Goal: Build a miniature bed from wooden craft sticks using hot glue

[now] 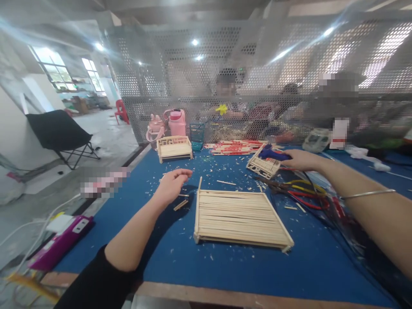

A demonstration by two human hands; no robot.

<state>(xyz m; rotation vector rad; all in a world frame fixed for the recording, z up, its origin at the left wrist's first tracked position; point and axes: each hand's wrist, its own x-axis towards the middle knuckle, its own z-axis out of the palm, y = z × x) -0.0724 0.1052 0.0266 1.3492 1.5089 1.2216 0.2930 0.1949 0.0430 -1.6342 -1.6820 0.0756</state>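
Observation:
My left hand (172,185) is over the blue table, left of a flat panel of pale wooden sticks (238,216). Its fingers reach forward, loosely bent, and I see nothing held in them. One upright stick (200,184) rises from the panel's far left corner. Farther off to the right, my right hand (298,159) has its fingers around a dark blue glue gun (273,153), partly covered by the hand. Right by the gun lies a small wooden stick frame (264,166). Short cut sticks (180,205) lie near my left hand.
A small stick-built bench (174,149) stands at the back left, before pink bottles (177,123). Red and pale sticks (238,147) are piled by the mesh screen (180,81). Pliers (273,185) and cables lie right; a purple power strip (61,242) is left. People sit beyond the mesh.

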